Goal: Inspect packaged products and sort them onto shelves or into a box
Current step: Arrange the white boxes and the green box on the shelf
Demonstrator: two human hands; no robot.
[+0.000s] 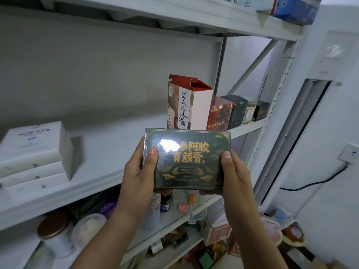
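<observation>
A flat dark green box (191,167) with gold lettering and shiny film wrap is held up in front of the white metal shelf (108,152). My left hand (138,171) grips its left edge with the thumb on the front face. My right hand (232,171) grips its right edge the same way, fingers curled underneath. Light glares off the film near the box's upper left.
On the middle shelf stand a tall pink and red carton (186,103) with open flaps, a red box (220,113), dark boxes and a jar to the right, and stacked white boxes (35,152) at left. Lower shelves hold jars, bottles and small packages. A wall socket (350,154) is at right.
</observation>
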